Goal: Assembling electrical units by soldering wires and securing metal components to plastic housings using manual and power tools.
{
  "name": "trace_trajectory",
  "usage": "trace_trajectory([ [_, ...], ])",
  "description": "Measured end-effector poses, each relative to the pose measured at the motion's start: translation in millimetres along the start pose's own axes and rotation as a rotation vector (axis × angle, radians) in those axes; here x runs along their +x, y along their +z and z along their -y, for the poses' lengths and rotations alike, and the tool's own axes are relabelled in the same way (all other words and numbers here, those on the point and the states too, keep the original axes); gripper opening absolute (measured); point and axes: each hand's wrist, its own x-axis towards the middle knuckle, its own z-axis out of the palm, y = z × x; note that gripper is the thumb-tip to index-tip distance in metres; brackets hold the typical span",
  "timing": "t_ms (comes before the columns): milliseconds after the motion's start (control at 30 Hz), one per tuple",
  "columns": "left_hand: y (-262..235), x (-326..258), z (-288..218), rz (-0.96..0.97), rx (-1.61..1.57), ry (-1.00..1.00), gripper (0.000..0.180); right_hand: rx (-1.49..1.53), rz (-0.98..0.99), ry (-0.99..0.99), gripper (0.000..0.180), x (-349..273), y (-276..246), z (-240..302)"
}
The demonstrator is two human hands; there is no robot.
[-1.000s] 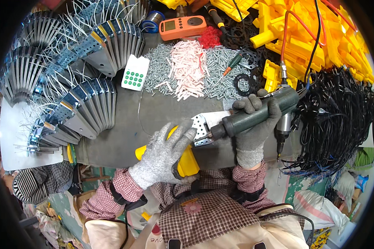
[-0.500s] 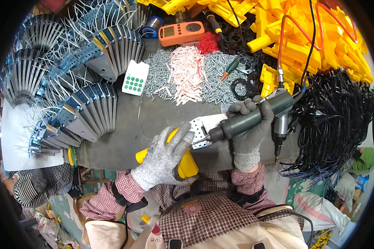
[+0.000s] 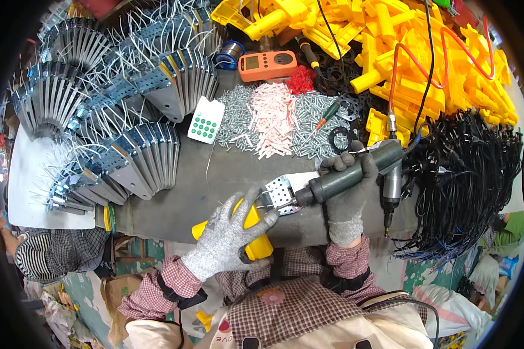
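Gloved left hand (image 3: 226, 231) clamped around a yellow plastic housing (image 3: 258, 249) at the near edge of a dark worktop (image 3: 183, 180); gloved right hand (image 3: 346, 206) wrapped around a dark green power screwdriver (image 3: 346, 179), its bit pointing left over a perforated metal plate (image 3: 280, 192) between the hands. Beyond lie silver screws (image 3: 234, 113), pale pink pieces (image 3: 272, 119) and an orange meter (image 3: 268, 66); wired metal brackets (image 3: 131, 179) stand left, black cables (image 3: 460, 180) and more yellow housings (image 3: 410, 61) right

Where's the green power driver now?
Right of centre in the head view, the green power driver is in the right hand, its body just right of the perforated metal plate.
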Motion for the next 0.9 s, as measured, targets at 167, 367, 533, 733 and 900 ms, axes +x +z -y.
trace_trajectory([
  [167,-47,-10,-5,-0.149,0.013,0.005,0.109,-0.208,-0.096,-0.017,0.037,-7,10,1],
  [367,-185,127,-48,-0.56,-0.071,0.447,0.106,-0.222,-0.157,-0.039,0.035,-4,1,22],
  [533,-312,320,-16,-0.647,0.191,0.051,0.088,-0.114,-0.115,0.099,0.035,-3,2,-10],
  [733,-378,476,-35,-0.507,0.355,-0.188,0.098,-0.076,-0.217,0.324,0.04,-32,54,32],
  [900,-376,550,-9,-0.745,0.72,-0.216,0.086,-0.214,-0.189,0.069,0.032,0,-26,-21],
])
